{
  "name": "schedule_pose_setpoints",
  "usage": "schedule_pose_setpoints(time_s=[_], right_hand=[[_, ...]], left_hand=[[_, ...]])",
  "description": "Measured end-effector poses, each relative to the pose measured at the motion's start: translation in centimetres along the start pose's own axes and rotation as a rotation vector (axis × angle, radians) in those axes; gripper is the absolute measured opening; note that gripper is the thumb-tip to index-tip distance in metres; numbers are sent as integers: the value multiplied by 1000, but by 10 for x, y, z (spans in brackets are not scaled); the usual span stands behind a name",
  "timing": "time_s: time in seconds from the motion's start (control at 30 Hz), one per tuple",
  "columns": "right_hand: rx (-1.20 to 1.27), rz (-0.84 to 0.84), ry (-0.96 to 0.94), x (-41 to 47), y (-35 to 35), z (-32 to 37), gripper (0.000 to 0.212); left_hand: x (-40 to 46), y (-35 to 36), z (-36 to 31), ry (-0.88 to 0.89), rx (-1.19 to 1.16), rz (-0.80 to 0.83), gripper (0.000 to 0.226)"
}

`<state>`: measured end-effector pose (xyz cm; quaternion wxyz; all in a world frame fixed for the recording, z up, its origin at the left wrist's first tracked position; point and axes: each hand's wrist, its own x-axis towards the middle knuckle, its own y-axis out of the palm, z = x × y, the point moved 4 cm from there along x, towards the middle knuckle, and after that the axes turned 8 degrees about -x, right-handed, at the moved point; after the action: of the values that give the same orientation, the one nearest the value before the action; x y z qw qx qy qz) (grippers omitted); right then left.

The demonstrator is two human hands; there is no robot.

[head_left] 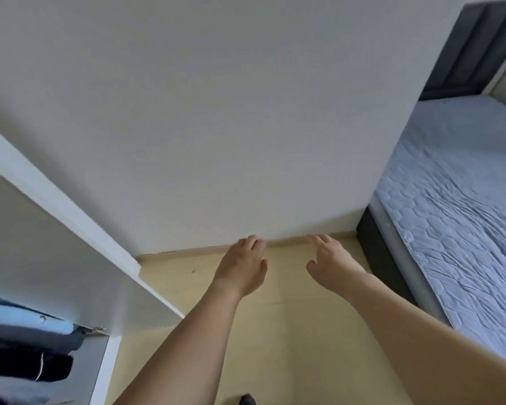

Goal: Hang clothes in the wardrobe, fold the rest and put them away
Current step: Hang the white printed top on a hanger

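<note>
Our left hand (241,266) and right hand (330,266) reach forward side by side, fingers relaxed and spread, holding nothing, above the floor (289,331). Folded clothes (27,349) lie stacked flat inside the wardrobe (70,217) at far left. A bed (456,200) stands right.

The stacked clothes (27,355) in the wardrobe (70,217) are blurred and cut off by the left edge. A dark object (247,400) at the bottom edge cannot be identified.
</note>
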<state>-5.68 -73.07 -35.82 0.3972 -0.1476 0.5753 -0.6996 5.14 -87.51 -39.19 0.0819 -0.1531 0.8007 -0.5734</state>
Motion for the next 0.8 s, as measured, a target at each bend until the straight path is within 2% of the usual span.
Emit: schedule_pose_setpoints(time_s=[0.13, 0.27, 0.37, 0.57, 0.8], right_hand=[[31, -31, 75, -31, -12, -94, 58], [38, -5, 186, -72, -29, -224, 50], [45, 18, 274, -97, -35, -298, 46], [103, 57, 298, -110, -37, -369, 57], [114, 45, 375, -114, -50, -457, 45]], left_hand=[[25, 31, -68, 12, 7, 19, 40], [55, 73, -165, 30, -60, 19, 41], [71, 94, -215, 25, -92, 13, 40], [92, 144, -271, -33, -83, 135, 41], [141, 197, -366, 69, -90, 242, 42]])
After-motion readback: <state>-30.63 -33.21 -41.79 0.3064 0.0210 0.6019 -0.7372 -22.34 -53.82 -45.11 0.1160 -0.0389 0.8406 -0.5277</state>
